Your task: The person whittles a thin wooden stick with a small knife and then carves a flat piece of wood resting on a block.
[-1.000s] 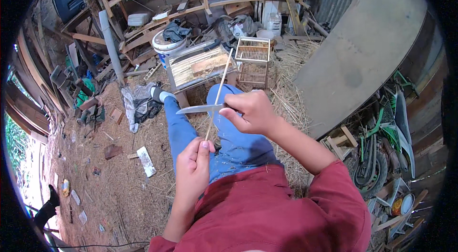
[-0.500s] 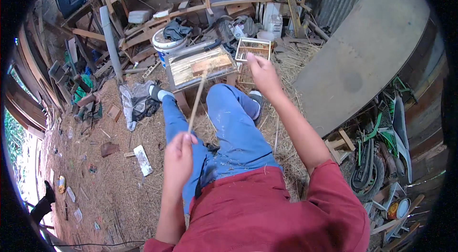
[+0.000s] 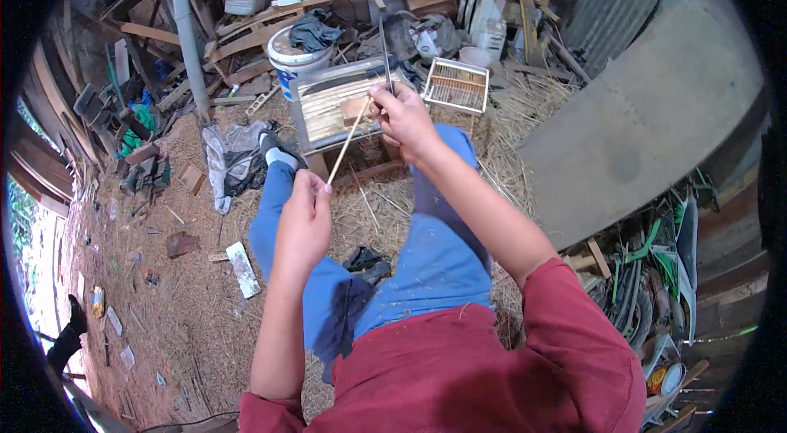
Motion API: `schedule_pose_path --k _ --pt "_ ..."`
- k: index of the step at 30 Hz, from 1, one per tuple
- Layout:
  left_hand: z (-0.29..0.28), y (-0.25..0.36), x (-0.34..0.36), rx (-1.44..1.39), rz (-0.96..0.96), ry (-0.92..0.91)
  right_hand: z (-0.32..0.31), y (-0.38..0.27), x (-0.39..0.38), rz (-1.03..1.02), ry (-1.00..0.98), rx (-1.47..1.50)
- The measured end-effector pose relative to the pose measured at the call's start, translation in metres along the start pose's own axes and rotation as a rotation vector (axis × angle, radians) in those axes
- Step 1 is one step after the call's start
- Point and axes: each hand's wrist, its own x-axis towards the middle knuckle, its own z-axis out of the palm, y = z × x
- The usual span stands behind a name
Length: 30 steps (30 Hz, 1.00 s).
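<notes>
A thin pale wooden stick [image 3: 348, 145] slants between my hands above the low work stand. My left hand [image 3: 307, 208] is closed on its near end. At its far end is my right hand [image 3: 402, 117], closed round a knife [image 3: 384, 44] with a narrow dark blade pointing up and away. The handle is hidden in my fingers. The blade's edge and the stick's tip meet close to my right thumb; whether they touch I cannot tell. Beneath, a row of pale strips [image 3: 324, 109] covers the stand, with a small brown wood block [image 3: 353, 111] on top.
A small slatted cage [image 3: 456, 86] stands right of the work stand, a white bucket [image 3: 287, 60] behind it at left. A large board [image 3: 631, 117] leans at right. Crumpled plastic [image 3: 234, 158] and a white strip [image 3: 243, 269] lie on the littered floor at left.
My right hand has come left and inward to the stick's far end, and the knife blade now shows. My left hand has moved slightly up and away. My right knee has swung outward.
</notes>
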Motion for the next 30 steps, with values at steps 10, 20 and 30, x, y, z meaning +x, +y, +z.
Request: schedule_pose_path --k 10,20,30 --pt "-0.018 -0.011 0.044 -0.105 -0.112 -0.150 -0.017 0.014 0.063 0.186 -0.002 -0.239" --pt "-0.015 -0.038 0.173 -0.257 0.098 0.299 -0.080 0.039 0.182 0.444 -0.063 -0.139" --pt "0.040 -0.082 0.338 -0.525 0.175 0.424 -0.116 0.124 0.223 0.776 -0.016 0.245"
